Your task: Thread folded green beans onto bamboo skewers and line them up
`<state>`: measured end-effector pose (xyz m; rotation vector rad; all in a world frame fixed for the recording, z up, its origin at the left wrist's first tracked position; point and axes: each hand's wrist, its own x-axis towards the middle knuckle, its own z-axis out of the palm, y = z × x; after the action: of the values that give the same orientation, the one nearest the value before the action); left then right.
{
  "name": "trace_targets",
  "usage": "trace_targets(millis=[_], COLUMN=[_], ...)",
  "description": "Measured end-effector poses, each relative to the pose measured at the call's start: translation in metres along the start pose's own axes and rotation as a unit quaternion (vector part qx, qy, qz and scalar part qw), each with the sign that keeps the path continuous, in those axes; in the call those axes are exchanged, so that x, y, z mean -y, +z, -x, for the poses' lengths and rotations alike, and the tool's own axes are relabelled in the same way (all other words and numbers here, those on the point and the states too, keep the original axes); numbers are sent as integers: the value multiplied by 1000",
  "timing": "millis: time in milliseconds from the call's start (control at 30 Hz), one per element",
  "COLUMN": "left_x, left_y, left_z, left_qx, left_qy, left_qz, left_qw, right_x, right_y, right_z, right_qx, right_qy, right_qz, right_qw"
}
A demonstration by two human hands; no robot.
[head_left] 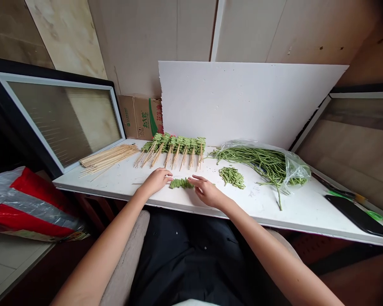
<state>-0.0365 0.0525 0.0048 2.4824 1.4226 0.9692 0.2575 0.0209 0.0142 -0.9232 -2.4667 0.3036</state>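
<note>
A short row of cut green bean pieces (180, 183) lies side by side on the white table between my hands. My left hand (157, 180) rests at the row's left end, its fingers stretched out. Over the right end reaches my right hand (207, 190), fingers extended and partly covering the last pieces. A thin stick (135, 184) shows to the left of my left hand; where it runs beyond that is hidden. Right of my right hand sits a small pile of cut bean pieces (231, 177).
Bean-loaded skewers (178, 144) are stacked behind my hands. Bare bamboo skewers (110, 157) lie at left. Long green beans (258, 159) spill from a clear plastic bag (296, 170). A black phone (359, 215) is at far right; a cardboard box (140, 117) and white board (242, 102) stand behind.
</note>
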Motion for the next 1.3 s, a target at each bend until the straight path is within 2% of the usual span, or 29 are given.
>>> trace_targets(millis=[100,233,367,500,700,867,1000,1200,1300], left_x=[-5,-6,-12,-19,-19,-21,-25,-20,-22], left_y=[15,28,31,33,33,31,31,33,32], left_z=[-1,-2,-2,-1,-1,0,2,0,-2], left_qx=[6,23,20,32,48,56,60,95,111], left_qy=[18,49,84,120,118,95,106,87,70], left_qz=[23,39,14,4,0,-6,-12,-40,-58], left_qw=[1000,998,996,992,992,994,992,991,990], right_x=[-5,-12,-13,-2,20,20,11,-18,-29], right_y=[10,12,11,14,14,14,15,8,2], right_z=[-15,-26,-34,-32,-17,-16,-14,-8,-7], right_qx=[58,92,125,150,117,127,123,7,4], right_qy=[-55,-82,-62,-41,-57,-36,-33,24,7], right_qz=[63,81,91,151,189,184,161,48,32], right_qw=[995,989,986,976,973,974,979,999,999])
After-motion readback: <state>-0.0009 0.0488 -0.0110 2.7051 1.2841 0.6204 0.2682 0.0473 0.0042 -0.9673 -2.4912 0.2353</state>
